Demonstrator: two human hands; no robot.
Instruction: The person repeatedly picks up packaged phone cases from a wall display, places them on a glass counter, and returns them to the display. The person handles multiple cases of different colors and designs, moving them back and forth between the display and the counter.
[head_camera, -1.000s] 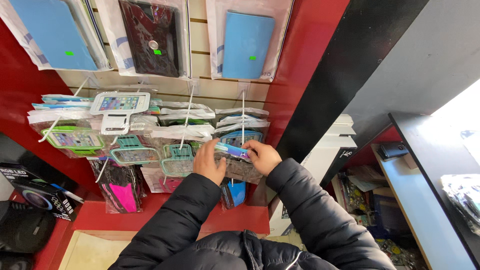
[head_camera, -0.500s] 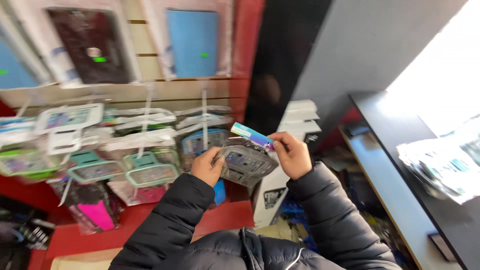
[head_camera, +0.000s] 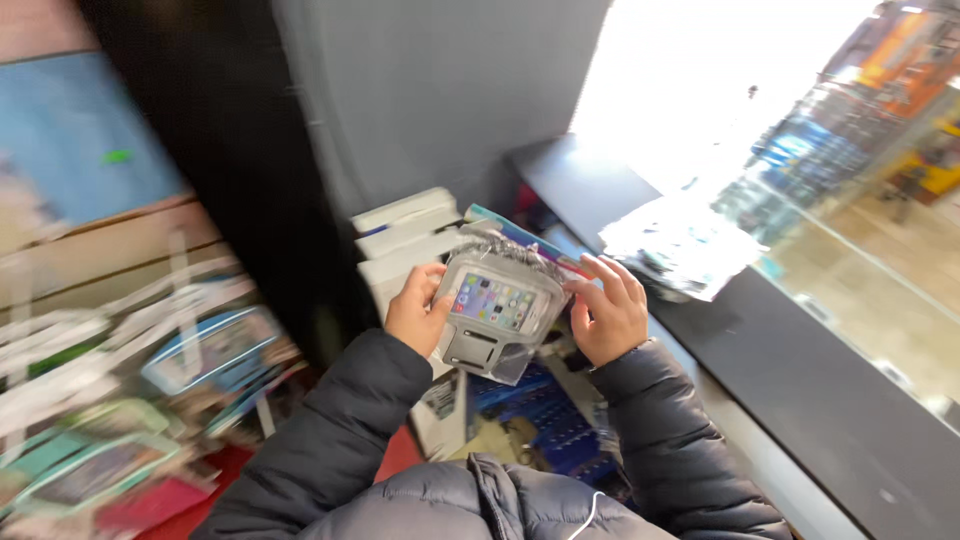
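A clear plastic packet with a grey phone armband case (head_camera: 492, 312) is held between both hands in front of my chest. My left hand (head_camera: 415, 310) grips its left edge. On the right edge rests my right hand (head_camera: 607, 312), fingers spread along the packet. A phone screen picture shows on the case's front. Both arms wear a dark padded jacket.
A wall rack with several similar hanging packets (head_camera: 150, 380) sits at the left, blurred. White boxes (head_camera: 410, 235) are stacked behind the held packet. A dark counter (head_camera: 800, 360) runs along the right with a pile of clear packets (head_camera: 680, 245) on it. Blue boxes (head_camera: 545, 420) lie below.
The packet has come off the rack hook and both hands carried it rightward. My view has swung right, from the rack towards the counter and window.
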